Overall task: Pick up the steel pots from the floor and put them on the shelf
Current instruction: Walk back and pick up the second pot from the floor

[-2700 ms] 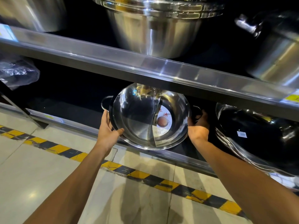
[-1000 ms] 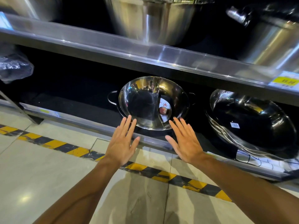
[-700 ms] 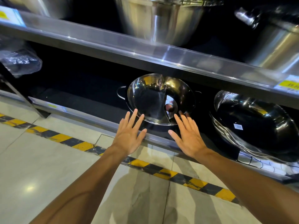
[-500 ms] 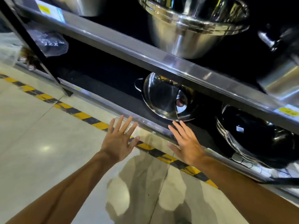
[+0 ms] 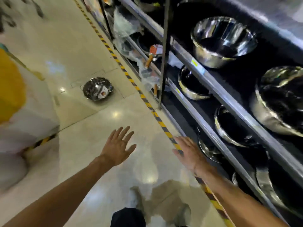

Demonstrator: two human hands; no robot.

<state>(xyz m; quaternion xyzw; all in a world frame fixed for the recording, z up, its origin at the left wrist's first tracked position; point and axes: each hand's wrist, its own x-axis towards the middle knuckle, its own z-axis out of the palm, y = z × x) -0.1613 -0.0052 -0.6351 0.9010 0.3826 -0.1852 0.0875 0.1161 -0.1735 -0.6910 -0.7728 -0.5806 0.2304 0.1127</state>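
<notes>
Both hands are held flat and empty, the left hand (image 5: 118, 148) and right hand (image 5: 190, 154) with fingers (image 5: 122, 134) released. A steel pot (image 5: 98, 90) is seen on the floor (image 5: 78, 51), well beyond the fingers, left of the shelf (image 5: 211, 89).

Legible text: none can be read anywhere in the head view; the picture is blurred.
Pot on the floor (image 5: 98, 90): a round sticker (image 5: 102, 94) in white and red-orange is seen inside the bowl; its print cannot be made out.
Upper shelf rail (image 5: 185, 54): a yellow price tag (image 5: 194, 62) is fixed to the front edge; no figures are resolved.
Lower shelf rail (image 5: 188, 99): a small yellowish tag (image 5: 177, 90) is noted on the front edge; it is unreadable.
Packaged pan (image 5: 151, 54): an orange and white card label (image 5: 156, 48) is attached; its wording is too blurred to tell.
</notes>
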